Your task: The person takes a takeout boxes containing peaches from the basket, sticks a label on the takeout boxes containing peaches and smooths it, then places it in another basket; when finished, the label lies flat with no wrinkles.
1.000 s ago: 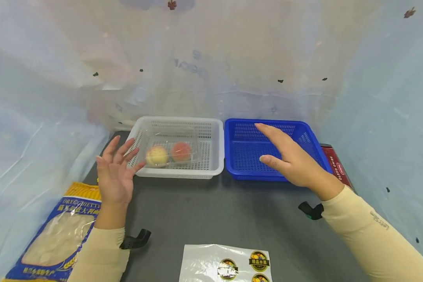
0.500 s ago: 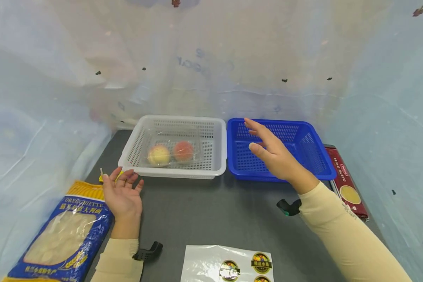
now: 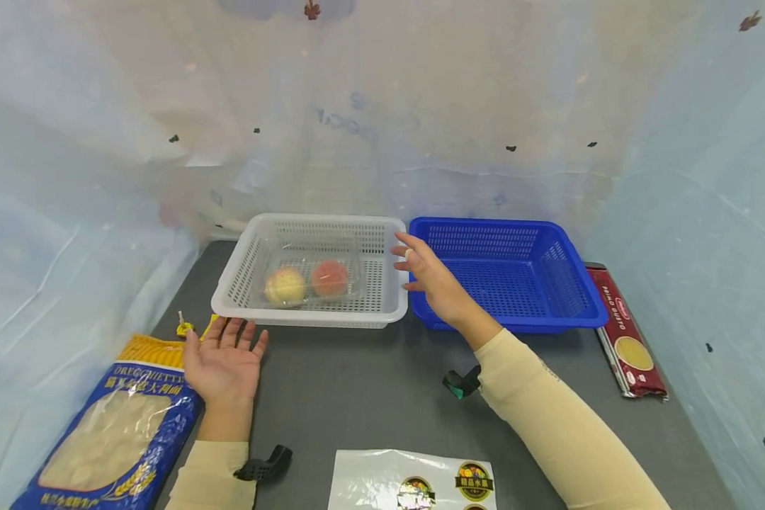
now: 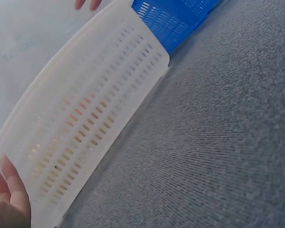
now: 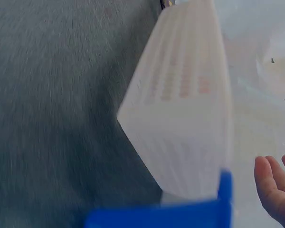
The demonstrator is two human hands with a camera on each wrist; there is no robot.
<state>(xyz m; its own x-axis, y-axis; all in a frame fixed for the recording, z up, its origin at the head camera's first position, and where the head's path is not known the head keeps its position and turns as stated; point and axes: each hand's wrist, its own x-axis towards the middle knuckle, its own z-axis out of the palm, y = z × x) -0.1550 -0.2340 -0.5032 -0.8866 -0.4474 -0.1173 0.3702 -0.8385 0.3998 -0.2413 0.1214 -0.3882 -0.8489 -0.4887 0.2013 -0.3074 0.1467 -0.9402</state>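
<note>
Grey matte tabletop (image 3: 370, 382) under us: our left hand (image 3: 224, 363) rests flat, fingers spread, just below the white perforated plastic basket (image 3: 255, 263). It holds a clear clamshell of two peaches (image 3: 307, 278). Our right hand (image 3: 435, 282) hovers open-fingered at its right rim, gripping nothing, beside the blue perforated plastic basket (image 3: 548, 283).

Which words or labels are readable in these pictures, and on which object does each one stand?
"ORECCHIETTE": blue and yellow pasta bag; the Chinese line beneath is too small to read.
Dark red flat pasta box: white lettering, too blurred.
Round stickers on glossy white sheet: Chinese characters, too small.
Wrist views: no text.
</note>
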